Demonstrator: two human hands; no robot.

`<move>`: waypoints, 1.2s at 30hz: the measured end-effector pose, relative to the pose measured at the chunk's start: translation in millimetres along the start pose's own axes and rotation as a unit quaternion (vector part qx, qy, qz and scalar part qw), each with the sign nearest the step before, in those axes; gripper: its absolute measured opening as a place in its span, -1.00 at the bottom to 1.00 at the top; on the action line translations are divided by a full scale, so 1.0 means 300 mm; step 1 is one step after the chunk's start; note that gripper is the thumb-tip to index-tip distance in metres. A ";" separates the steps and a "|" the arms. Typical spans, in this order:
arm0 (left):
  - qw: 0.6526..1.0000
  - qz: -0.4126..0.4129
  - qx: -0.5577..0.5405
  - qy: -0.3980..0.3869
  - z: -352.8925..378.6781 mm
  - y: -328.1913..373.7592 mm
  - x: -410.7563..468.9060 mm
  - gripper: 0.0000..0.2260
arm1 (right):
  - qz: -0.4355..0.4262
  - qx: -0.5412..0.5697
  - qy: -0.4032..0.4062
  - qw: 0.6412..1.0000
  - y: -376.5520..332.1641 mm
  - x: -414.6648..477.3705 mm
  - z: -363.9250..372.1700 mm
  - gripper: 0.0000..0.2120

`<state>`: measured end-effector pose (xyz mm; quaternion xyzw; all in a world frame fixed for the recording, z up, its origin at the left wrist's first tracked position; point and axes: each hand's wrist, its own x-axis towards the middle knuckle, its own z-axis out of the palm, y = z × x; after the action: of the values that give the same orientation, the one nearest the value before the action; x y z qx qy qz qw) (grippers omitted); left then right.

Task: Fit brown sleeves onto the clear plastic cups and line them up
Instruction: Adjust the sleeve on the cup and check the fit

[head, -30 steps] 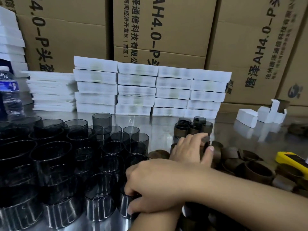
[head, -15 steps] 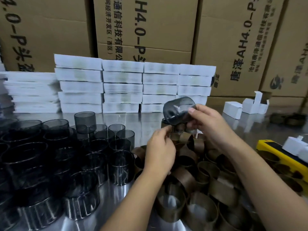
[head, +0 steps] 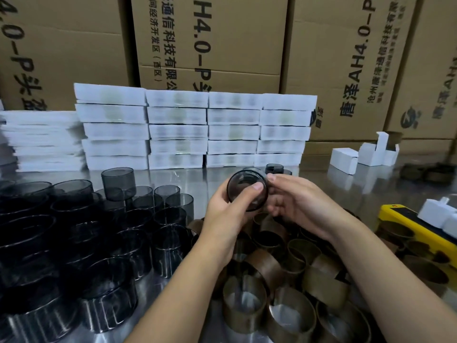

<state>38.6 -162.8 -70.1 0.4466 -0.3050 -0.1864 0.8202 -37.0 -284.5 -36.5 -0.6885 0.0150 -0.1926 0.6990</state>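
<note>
I hold one smoky clear plastic cup (head: 243, 188) on its side above the table, its round end facing me. My left hand (head: 226, 216) grips it from the left, thumb across its front edge. My right hand (head: 294, 206) pinches its right rim with curled fingers. Whether a sleeve sits on this cup is hidden by my fingers. Several bare cups (head: 118, 180) stand crowded on the left. A pile of loose brown sleeves (head: 270, 268) lies under my forearms. A few sleeved cups (head: 274, 168) stand just behind my hands.
Stacks of flat white boxes (head: 176, 131) form a wall at the back, with big cardboard cartons (head: 235, 45) behind. Small white cartons (head: 343, 160) sit at the back right. A yellow device (head: 405, 224) lies at the right edge on the shiny metal table (head: 197, 177).
My right hand lifted a cup from the left cluster. My left hand left the sleeve pile and joined it, so both hands now hold the cup up.
</note>
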 end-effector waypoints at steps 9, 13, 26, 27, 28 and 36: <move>0.974 -0.006 -0.174 0.147 -0.010 0.028 0.015 -0.73 | -0.002 -0.559 -0.004 0.829 0.021 -0.047 -0.048 -0.59; 0.970 -0.034 -0.192 0.147 -0.012 0.034 0.006 -0.47 | 0.014 -0.560 -0.001 0.828 0.013 -0.050 -0.070 -0.65; 0.980 -0.020 -0.103 0.170 -0.028 0.010 0.020 -0.79 | -0.031 -0.472 0.098 0.876 0.001 -0.049 -0.085 -0.95; 0.981 -0.020 -0.095 0.167 -0.028 0.012 0.018 -0.79 | -0.041 -0.446 0.110 0.887 0.001 -0.049 -0.082 -0.95; 0.982 -0.020 -0.091 0.167 -0.028 0.015 0.017 -0.79 | -0.049 -0.423 0.123 0.896 0.000 -0.048 -0.079 -0.93; 0.986 0.006 -0.065 0.153 -0.014 0.029 0.004 -0.16 | -0.061 -0.189 0.178 0.964 -0.012 -0.049 -0.039 -0.83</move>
<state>42.6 -156.1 -64.2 0.4136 -0.1655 -0.1308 0.8857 -55.0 -291.2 -37.1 -0.7621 0.1337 -0.3479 0.5294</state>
